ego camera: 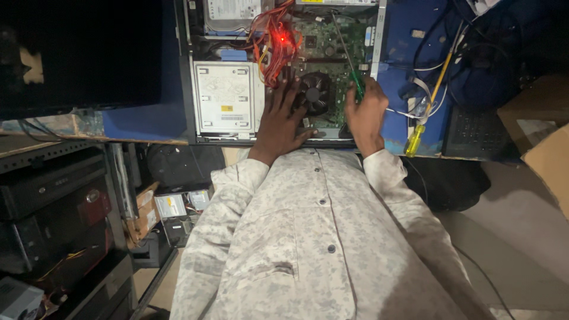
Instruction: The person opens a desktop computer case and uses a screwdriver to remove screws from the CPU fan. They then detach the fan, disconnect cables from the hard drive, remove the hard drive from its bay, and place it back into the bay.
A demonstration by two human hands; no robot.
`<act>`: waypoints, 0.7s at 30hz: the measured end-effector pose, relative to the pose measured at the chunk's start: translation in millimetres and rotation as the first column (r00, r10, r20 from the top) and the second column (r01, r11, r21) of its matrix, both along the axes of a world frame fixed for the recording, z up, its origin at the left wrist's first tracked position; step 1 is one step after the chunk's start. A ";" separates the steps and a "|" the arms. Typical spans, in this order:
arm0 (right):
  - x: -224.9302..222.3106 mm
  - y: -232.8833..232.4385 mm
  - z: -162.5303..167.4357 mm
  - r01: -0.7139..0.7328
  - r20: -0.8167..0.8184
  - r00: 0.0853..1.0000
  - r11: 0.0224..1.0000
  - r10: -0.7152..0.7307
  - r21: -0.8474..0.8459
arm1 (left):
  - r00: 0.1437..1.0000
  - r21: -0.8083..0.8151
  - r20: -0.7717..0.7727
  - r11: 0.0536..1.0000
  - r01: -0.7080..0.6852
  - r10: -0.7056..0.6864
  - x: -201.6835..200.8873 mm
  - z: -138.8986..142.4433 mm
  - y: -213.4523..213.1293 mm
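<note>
An open desktop computer case (192, 77) lies flat on a blue-topped bench. Inside it sit a green motherboard (320, 35), a black round cooling fan (314, 93), a silver drive bay (224, 98) and a bundle of red wires (274, 41) with a red light glowing. My left hand (280, 121) rests flat, fingers spread, on the case just left of the fan. My right hand (364, 112) grips the green handle of a long screwdriver (357, 84), whose shaft reaches up over the motherboard.
A yellow-handled screwdriver (415, 139) lies on the blue bench (409, 35) right of the case, among white cables (424, 98). A dark keyboard (474, 127) and cardboard boxes (542, 127) are further right. A dark monitor (83, 53) stands left. Shelves with old equipment (53, 207) fill the lower left.
</note>
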State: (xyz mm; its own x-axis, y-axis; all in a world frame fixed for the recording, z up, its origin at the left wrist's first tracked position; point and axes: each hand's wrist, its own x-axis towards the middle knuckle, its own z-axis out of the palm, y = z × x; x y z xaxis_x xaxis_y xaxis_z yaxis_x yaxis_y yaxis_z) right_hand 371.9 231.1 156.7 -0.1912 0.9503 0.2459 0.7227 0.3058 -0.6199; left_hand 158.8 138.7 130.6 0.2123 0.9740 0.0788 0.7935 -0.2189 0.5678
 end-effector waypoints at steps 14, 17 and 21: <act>72.1 -62.0 -11.3 0.095 0.023 0.995 0.995 -0.095 -0.006 | 1.000 -0.031 0.005 0.999 -0.007 0.008 0.9 -5.2 -0.7; 81.1 -73.6 -22.9 0.110 0.010 0.994 0.992 -0.110 0.058 | 1.000 -0.014 0.003 1.000 -0.020 0.020 2.5 -7.0 -1.3; 76.8 -79.1 -42.6 0.213 -0.217 0.946 0.965 -0.243 -0.153 | 0.999 0.032 0.046 0.999 -0.026 0.025 2.9 -9.0 -2.2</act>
